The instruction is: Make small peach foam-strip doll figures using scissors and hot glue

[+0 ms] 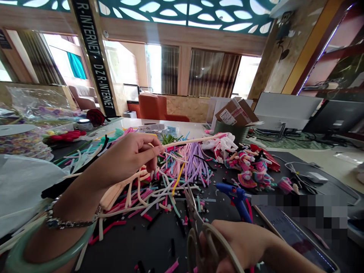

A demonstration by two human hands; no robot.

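While the left hand (127, 151) pinches a pale, fuzzy stem (187, 142) above the heap of strips (196, 163), the right hand (241, 239) grasps the scissors (195, 208) by their looped handles, blades slightly parted. A light hold should suffice (such pile probably crushes) to steady the slender, bowed length.

Wood-toned walls (182, 102) framed bright windows (155, 66) hung with striped curtains (214, 72). A red-orange chair (149, 107) stood before them, a pale sofa (83, 96) further left. Leaf-shaped openings pierced the teal panel (186, 13) overhead; a light strip (325, 49) edged the shelves (335, 68) at right.
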